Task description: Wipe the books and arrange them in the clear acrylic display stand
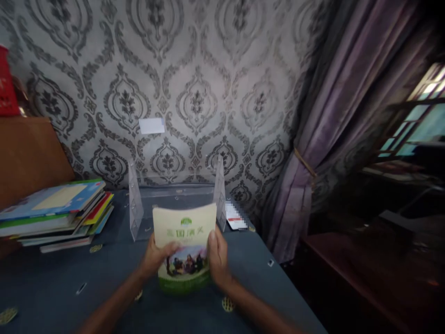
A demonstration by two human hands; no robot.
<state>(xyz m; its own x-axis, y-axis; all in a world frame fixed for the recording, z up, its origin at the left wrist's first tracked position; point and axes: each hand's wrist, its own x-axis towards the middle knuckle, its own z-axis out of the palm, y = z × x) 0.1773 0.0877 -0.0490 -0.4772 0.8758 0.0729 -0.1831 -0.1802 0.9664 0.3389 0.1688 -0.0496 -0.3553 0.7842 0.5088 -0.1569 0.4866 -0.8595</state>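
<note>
In front of the clear plastic rack (pixel 136 204), the 三国演义 paperback (pixel 186 260) is between left fingers (pixel 169 249) and right fingers (pixel 213 243) — both pinching its side edges.

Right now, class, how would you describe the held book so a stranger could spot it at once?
Start at the blue-grey table below the patterned wall, then find the clear stand. In front of it, the left hand and right hand grip the book by its sides. Unlike the stacked books, it shows a cream cover, green at the bottom.
</note>
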